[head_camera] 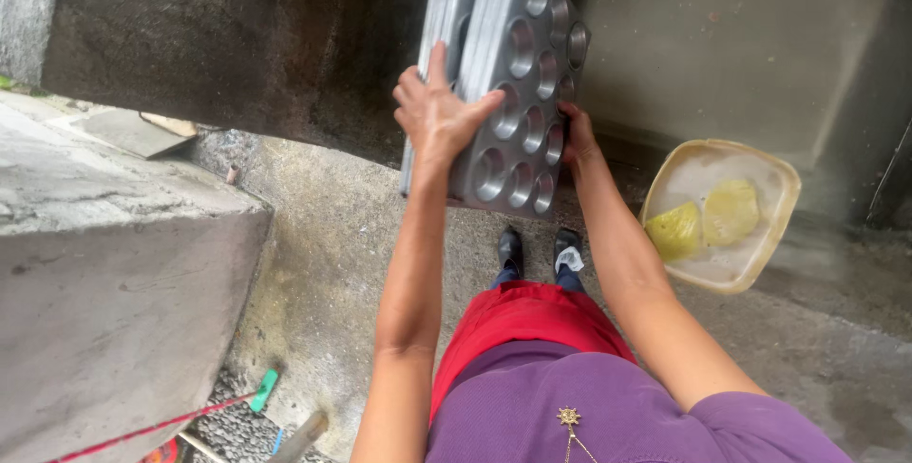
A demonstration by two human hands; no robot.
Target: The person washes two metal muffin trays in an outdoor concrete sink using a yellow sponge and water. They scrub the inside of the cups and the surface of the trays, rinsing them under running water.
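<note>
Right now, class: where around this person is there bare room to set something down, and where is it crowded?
Bare: the concrete floor between the grey block and the shoes, and the block's top. Crowded: the left hand and right hand hold stacked muffin trays; a beige tub sits to the right.

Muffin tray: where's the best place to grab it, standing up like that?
By its two long edges, one hand from each side. The muffin tray stands tilted on end, cups facing out, so the flat rims give purchase. The left hand and right hand already grip it there.
</note>
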